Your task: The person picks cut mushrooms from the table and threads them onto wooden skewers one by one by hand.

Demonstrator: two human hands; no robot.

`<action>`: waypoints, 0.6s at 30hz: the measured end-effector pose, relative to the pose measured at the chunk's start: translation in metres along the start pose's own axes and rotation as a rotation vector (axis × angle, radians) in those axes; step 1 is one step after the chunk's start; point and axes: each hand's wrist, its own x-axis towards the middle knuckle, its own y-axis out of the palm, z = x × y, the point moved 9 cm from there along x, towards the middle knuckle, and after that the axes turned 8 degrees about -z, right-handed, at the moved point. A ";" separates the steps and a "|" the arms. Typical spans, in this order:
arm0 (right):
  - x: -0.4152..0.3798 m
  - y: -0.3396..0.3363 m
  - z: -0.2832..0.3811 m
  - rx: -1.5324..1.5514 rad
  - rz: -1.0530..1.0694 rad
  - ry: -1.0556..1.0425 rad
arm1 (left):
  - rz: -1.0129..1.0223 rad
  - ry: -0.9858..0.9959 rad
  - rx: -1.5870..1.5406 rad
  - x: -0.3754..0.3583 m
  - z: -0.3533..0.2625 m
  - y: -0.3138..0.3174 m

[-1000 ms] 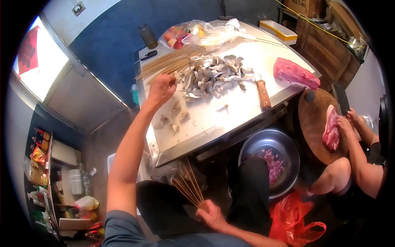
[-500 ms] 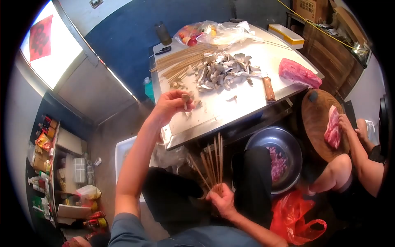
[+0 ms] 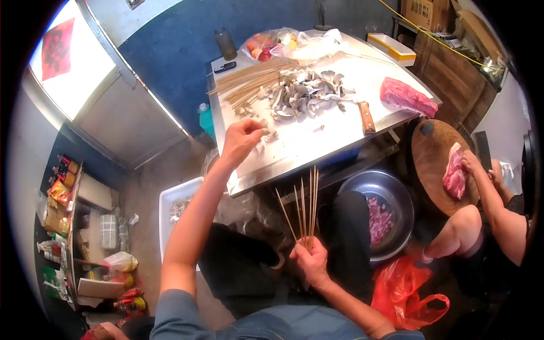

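Note:
My left hand [image 3: 242,139] is over the left part of the table, thumb and fingers pinched on a small oyster mushroom piece [image 3: 264,131] that shows only partly. A few more small pieces lie right beside the fingertips. Above my lap, my right hand [image 3: 311,262] is closed around several thin bamboo skewers [image 3: 305,212], their tips fanned upward. Beyond the left hand, a heap of torn grey oyster mushrooms [image 3: 306,93] covers the middle of the table. Loose bamboo skewers [image 3: 243,79] lie to the left of that heap.
On the metal-edged table [image 3: 340,133] are a wooden-handled knife [image 3: 367,117], raw meat [image 3: 408,97] and bagged fruit [image 3: 266,45]. Below stand a bowl of diced meat [image 3: 403,207] and a white tub [image 3: 165,209]. At right, another person's hand [image 3: 471,161] holds meat on a round chopping board [image 3: 433,170].
My left hand has turned, so the mushroom piece in its fingers shows less. My right hand has moved slightly up and right with the skewers. The view has shifted a little.

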 end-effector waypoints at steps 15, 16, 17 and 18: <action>0.003 -0.004 -0.011 -0.021 -0.041 0.056 | -0.002 0.655 0.648 0.056 -0.030 0.073; 0.002 -0.005 -0.011 -0.015 -0.043 0.070 | 0.001 0.654 0.649 0.053 -0.034 0.070; 0.002 -0.005 -0.011 -0.014 -0.044 0.072 | -0.016 0.554 0.483 0.055 -0.036 0.060; 0.002 -0.006 -0.011 -0.008 -0.049 0.071 | -0.036 0.453 0.320 0.056 -0.036 0.049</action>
